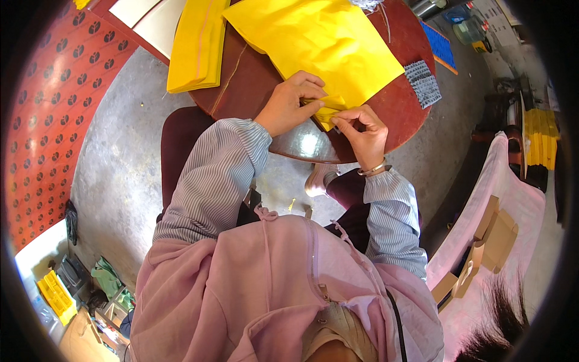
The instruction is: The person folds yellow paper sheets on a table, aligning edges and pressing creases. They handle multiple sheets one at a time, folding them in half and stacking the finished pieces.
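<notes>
A grey floor (pixel 120 142) is spreading beneath a round, dark red table (pixel 241 99), which is filling the view around twelve o'clock, its far rim running out of frame. A patterned red panel (pixel 66 96) is standing out between nine and ten. And here, just past twelve, the yellow sheet (pixel 329 48) is lying on the tabletop, its far edge being cut off, its near edge bunching between the hands. The left hand (pixel 288 104), at twelve, is closing thumb and fingers on the fold, the fingertips partly hiding. The right hand (pixel 365 136), at two, is pinching the sheet's near corner, thumb and forefinger clamping on it; what is lying under that corner, I'm not managing to make out. A white bundle (pixel 367 3) is just peeking in at the top, too cropped for naming

Counting now: two hands are working one loose sheet; one folded yellow stack (pixel 196 42) is sitting at eleven, its layers blurring past counting; one ridged grey piece (pixel 423 84) is overhanging the rim at two; one bracelet (pixel 373 169) is circling the right wrist
</notes>
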